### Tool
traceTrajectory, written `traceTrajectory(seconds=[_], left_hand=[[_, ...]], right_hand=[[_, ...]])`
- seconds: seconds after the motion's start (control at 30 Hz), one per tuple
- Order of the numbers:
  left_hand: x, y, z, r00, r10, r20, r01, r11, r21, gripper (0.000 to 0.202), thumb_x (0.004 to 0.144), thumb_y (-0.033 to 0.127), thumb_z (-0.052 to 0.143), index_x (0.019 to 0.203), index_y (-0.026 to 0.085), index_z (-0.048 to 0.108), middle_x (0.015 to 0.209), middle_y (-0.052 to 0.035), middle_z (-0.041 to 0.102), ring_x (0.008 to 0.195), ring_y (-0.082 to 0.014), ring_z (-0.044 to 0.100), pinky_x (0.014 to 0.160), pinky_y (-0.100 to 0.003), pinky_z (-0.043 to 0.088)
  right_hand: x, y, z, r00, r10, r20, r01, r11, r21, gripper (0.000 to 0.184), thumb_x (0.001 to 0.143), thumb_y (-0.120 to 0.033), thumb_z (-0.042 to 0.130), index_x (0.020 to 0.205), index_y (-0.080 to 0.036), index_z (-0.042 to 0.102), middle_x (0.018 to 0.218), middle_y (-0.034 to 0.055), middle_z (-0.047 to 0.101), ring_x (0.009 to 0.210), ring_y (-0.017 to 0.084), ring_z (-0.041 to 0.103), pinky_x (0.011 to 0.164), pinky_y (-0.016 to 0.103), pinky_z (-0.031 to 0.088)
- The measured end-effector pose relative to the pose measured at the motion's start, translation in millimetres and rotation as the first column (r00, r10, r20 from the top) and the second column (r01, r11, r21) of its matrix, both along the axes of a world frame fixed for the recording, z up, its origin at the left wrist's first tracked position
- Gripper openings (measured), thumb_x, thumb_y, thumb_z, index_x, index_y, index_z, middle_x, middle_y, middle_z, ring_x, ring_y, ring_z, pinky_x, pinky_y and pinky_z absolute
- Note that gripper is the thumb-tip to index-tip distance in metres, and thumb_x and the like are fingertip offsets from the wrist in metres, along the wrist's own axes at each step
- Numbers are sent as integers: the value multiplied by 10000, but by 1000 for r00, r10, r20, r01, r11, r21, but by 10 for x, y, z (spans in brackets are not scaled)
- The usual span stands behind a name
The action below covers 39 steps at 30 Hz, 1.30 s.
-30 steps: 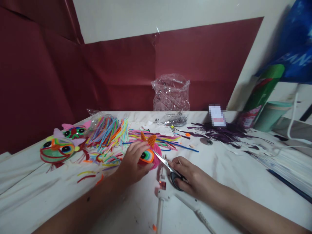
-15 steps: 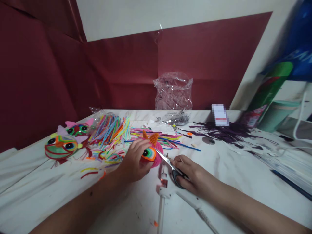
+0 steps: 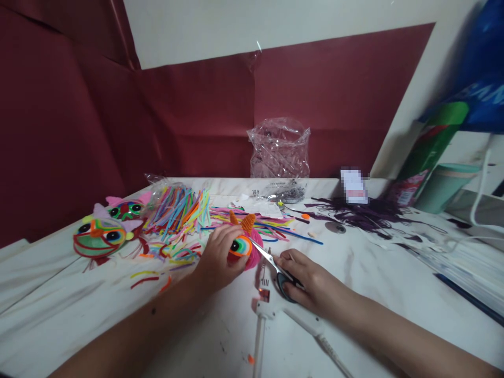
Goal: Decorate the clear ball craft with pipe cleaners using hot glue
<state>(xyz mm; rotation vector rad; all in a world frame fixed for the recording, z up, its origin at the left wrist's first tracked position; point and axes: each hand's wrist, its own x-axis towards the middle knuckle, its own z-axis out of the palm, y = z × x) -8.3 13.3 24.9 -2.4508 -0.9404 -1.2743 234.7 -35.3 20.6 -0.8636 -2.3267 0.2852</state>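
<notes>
My left hand (image 3: 217, 259) is closed round a pink craft ball (image 3: 254, 252) that has a rainbow eye and two orange pipe-cleaner ears. It holds the ball on the white table (image 3: 71, 310). My right hand (image 3: 305, 282) grips small scissors (image 3: 271, 264) by their dark handles. The blades point up and left, and their tips touch the ball beside the eye. A white glue gun (image 3: 275, 312) lies on the table just under my right hand.
Two finished green-faced craft balls (image 3: 103, 232) sit at the left. A heap of coloured strips (image 3: 179, 210) lies behind the ball, purple strands (image 3: 366, 212) at the right. A clear plastic bag (image 3: 279, 148) stands at the back wall. Boxes and a teal cup (image 3: 443, 186) crowd the right.
Both hands, the ball and the scissors keep almost the same pose; the view has shifted slightly. The scissor tips stay at the ball.
</notes>
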Motion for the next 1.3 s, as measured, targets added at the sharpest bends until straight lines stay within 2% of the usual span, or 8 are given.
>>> traceTrajectory(seconds=[0.4, 0.9, 1.13, 1.3], left_hand=[[-89, -28, -3, 999, -33, -43, 30, 996, -78, 385, 859, 276, 494, 1229, 177, 445, 1228, -138, 573, 1198, -274, 482, 1030, -493, 373], [-87, -25, -3, 998, -34, -57, 30, 997, -67, 404, 843, 272, 532, 1227, 182, 446, 1213, -134, 579, 1201, -277, 480, 1031, -494, 374], [-81, -33, 4, 999, -32, -43, 29, 997, -71, 389, 837, 280, 539, 1200, 155, 480, 1199, -133, 592, 1194, -266, 486, 1042, -463, 374], [-74, -31, 4, 999, -30, -34, 28, 997, -70, 383, 839, 281, 534, 1202, 175, 474, 1192, -122, 598, 1184, -264, 495, 1032, -471, 380]], right_hand=[[-9, -8, 26, 1000, 6, 26, -5, 999, -33, 446, 807, -55, 490, 1241, -158, 514, 1058, 132, 536, 920, 208, 598, 802, 326, 537], [-1, -22, 12, 1000, 6, 10, -6, 1000, 3, 494, 794, -50, 502, 1271, -179, 499, 1070, 125, 543, 944, 206, 601, 822, 322, 535], [4, -25, -7, 1000, 10, 18, -9, 1000, -9, 460, 796, -45, 494, 1240, -165, 506, 1080, 131, 533, 962, 209, 595, 829, 320, 533], [-8, -10, 4, 1000, 6, 25, -5, 999, -32, 429, 804, -51, 483, 1220, -153, 508, 1070, 132, 528, 947, 206, 589, 820, 323, 533]])
